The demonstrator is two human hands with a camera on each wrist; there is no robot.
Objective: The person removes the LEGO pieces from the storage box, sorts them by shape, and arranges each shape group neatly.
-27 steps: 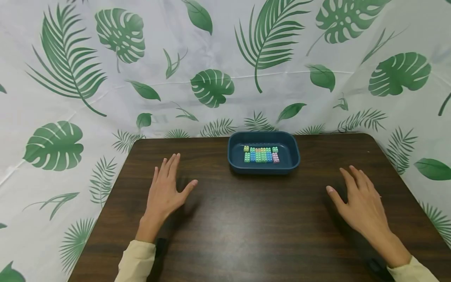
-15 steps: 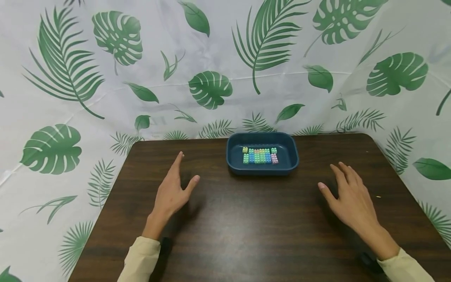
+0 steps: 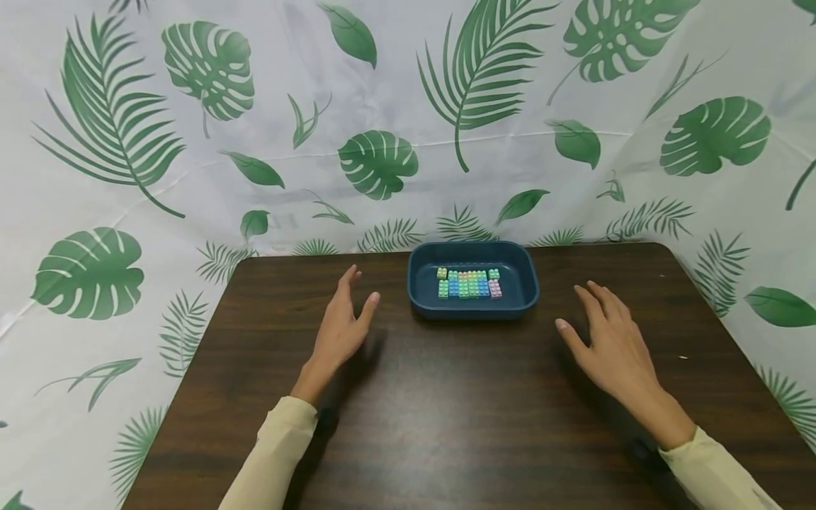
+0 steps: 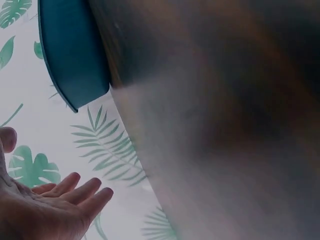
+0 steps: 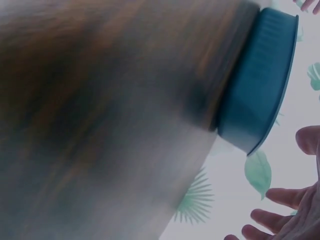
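A dark blue rectangular tray (image 3: 473,312) stands near the table's back edge. In it lie several small toy building bricks (image 3: 469,285) in green, blue, yellow and pink, most of them side by side in a block. To the tray's left my left hand (image 3: 341,331) hovers over the table, fingers extended and thumb apart, holding nothing. On the right side my right hand (image 3: 608,343) is raised in a like way, its thumb toward the tray. Both wrist views show the tray's outer side, with the left fingers (image 4: 95,197) and right fingers (image 5: 282,197) apart from it.
The dark wood-grain table (image 3: 446,425) reaches back to a white cloth (image 3: 306,170) printed with green leaves, which hangs behind it and along the sides. A tiny pale speck (image 3: 683,357) lies on the table to the right of my right hand.
Both hands have moved inward toward the tray, the left one to the right and the right one to the left. The tray and bricks stay in place; the head view has shifted slightly.
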